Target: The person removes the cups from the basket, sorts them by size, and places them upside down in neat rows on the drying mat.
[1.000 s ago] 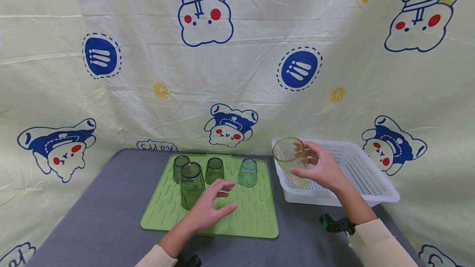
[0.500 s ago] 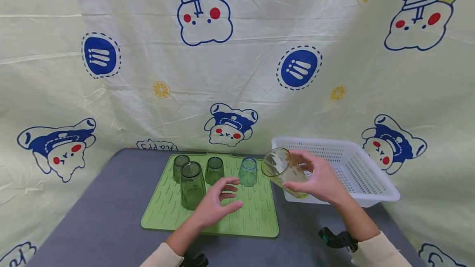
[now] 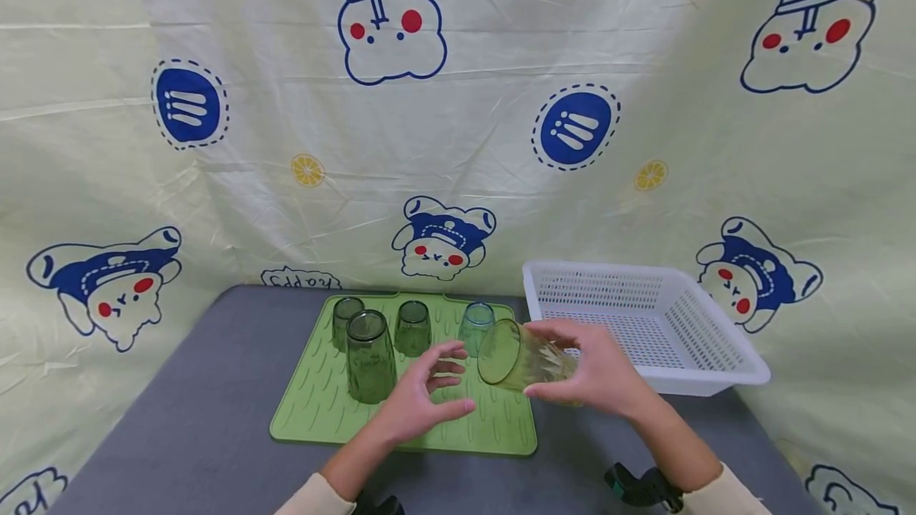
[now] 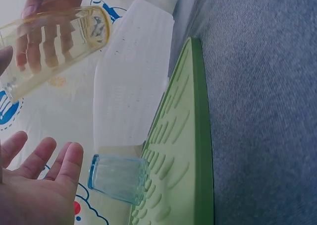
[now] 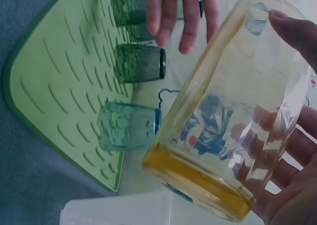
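My right hand (image 3: 590, 372) grips a tall clear yellow drinking glass (image 3: 528, 364), thumb on one side and fingers round the other. In the head view the glass is tilted almost onto its side above the right part of the green drying mat (image 3: 494, 431), its rim toward the left hand. My left hand (image 3: 425, 400) hovers over the mat with fingers spread and nothing in them, apart from the glass. Behind the yellow glass, a small blue glass (image 3: 475, 324) stands on the mat, partly hidden. The right wrist view shows the yellow glass (image 5: 223, 111) close up.
A tall green glass (image 3: 370, 364) and two short green glasses, one in the middle (image 3: 413, 331) and one at the left (image 3: 344, 328), stand on the mat. A white perforated basket (image 3: 723, 376) sits at the right. Grey cloth (image 3: 215, 420) covers the table; a printed curtain hangs behind.
My right hand has carried the yellow glass from over the basket leftward and down to the mat, tipping it from near upright to almost horizontal. The left hand has shifted slightly right.
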### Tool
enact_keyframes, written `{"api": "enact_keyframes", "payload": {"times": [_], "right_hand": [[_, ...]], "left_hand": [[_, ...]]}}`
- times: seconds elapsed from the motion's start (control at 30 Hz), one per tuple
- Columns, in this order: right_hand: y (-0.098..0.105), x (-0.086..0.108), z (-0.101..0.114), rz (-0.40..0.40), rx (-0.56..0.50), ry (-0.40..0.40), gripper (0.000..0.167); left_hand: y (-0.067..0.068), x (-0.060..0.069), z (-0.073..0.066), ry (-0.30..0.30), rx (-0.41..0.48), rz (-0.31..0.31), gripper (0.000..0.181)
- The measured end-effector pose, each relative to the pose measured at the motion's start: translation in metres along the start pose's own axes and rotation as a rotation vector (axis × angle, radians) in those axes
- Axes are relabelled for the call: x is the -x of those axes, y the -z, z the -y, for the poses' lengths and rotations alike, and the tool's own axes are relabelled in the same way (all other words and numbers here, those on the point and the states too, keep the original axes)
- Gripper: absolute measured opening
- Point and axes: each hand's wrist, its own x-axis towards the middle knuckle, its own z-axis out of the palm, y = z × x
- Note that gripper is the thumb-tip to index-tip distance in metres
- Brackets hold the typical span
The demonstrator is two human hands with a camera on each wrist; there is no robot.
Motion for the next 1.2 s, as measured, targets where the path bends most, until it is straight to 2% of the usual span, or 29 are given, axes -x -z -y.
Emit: {"api": "enact_keyframes", "payload": {"times": [0.17, 0.4, 0.5, 0.83, 1.0, 1.2], "right_hand": [[-0.007, 0.001, 0.009, 0.050, 0.014, 0.051, 0.075], [-0.013, 0.002, 0.013, 0.136, 0.036, 0.024, 0.077], [-0.017, 0.003, 0.014, 0.160, 0.046, 0.015, 0.077], [-0.023, 0.000, 0.019, 0.201, 0.109, 0.003, 0.081], [-0.022, 0.000, 0.021, 0.201, 0.131, 0.002, 0.083], [-0.022, 0.003, 0.022, 0.176, 0.152, 0.023, 0.086]], "left_hand": [[-0.004, 0.001, -0.005, -0.028, 0.005, 0.025, 0.080], [-0.012, 0.002, -0.012, 0.005, -0.015, 0.018, 0.085], [-0.015, 0.002, -0.013, -0.008, -0.007, 0.025, 0.088], [-0.020, 0.001, -0.013, -0.028, 0.048, 0.061, 0.084], [-0.022, 0.001, -0.012, -0.039, 0.047, 0.040, 0.079], [-0.022, 0.004, -0.010, -0.086, 0.042, 0.001, 0.074]]}}
